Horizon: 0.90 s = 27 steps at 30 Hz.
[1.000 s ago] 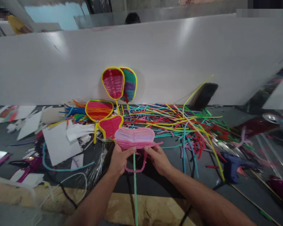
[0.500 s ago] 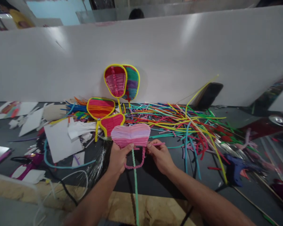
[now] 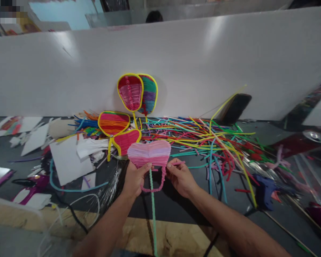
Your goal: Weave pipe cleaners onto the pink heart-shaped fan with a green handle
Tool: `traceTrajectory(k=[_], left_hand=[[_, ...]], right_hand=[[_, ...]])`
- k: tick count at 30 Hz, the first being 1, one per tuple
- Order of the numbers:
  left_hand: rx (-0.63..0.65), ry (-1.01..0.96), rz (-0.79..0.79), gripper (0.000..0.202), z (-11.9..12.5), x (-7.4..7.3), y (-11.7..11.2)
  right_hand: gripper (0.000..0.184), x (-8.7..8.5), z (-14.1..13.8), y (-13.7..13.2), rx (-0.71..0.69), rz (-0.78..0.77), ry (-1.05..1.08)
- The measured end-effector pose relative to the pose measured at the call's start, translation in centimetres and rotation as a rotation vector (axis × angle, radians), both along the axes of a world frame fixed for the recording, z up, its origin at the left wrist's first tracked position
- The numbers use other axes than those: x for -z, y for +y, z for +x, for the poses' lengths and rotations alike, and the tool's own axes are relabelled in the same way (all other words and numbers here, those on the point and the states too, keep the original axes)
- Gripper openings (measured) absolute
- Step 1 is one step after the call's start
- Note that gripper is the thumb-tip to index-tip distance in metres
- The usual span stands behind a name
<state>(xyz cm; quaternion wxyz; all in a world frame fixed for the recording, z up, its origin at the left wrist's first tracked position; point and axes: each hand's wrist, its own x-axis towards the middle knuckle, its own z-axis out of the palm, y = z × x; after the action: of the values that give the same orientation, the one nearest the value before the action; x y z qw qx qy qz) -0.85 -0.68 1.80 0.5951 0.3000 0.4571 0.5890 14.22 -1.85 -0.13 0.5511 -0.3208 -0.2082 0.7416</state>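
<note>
I hold up a pink heart-shaped woven fan [image 3: 149, 153] made of pipe cleaners, with a long green stem [image 3: 153, 214] running down from it. My left hand [image 3: 133, 180] pinches its lower left edge, thumb on top. My right hand [image 3: 180, 176] is closed on a pink pipe cleaner [image 3: 160, 180] at the fan's lower right; that strand loops under the fan. Both hands are above the dark table [image 3: 176, 203].
Several finished fans with yellow rims [image 3: 130, 92] [image 3: 113, 123] lean on a white partition [image 3: 176, 64]. A heap of loose coloured pipe cleaners [image 3: 203, 137] lies to the right, white paper scraps [image 3: 66, 160] to the left, a blue glue gun [image 3: 264, 187] at right, a dark phone [image 3: 234, 107] against the wall.
The pink fan has shifted slightly left and its right side has been tucked in; my right hand's fingers have drawn closer to the fan's edge.
</note>
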Motion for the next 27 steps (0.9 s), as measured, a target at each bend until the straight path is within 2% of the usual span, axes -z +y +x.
traceTrajectory(k=[6,13,18,22,27], left_hand=[[0.071,-0.058,-0.001,0.064,0.2,-0.2,0.0],[0.147,-0.119,0.036,0.063,0.8,-0.1,-0.2],[0.173,-0.153,-0.009,0.064,0.7,-0.1,-0.3],[0.162,-0.15,-0.095,0.056,0.1,0.0,-0.2],[0.239,-0.176,-0.106,0.042,-0.1,0.0,-0.1]], right_hand=[[0.022,0.1,0.3,-0.1,-0.103,-0.041,0.146],[0.02,0.3,0.2,-0.2,-0.163,-0.006,0.196],[0.022,0.3,0.2,-0.1,-0.197,-0.014,0.197],[0.019,0.1,0.3,-0.2,-0.243,-0.065,0.182],[0.023,-0.4,0.4,-0.4,-0.319,-0.107,0.183]])
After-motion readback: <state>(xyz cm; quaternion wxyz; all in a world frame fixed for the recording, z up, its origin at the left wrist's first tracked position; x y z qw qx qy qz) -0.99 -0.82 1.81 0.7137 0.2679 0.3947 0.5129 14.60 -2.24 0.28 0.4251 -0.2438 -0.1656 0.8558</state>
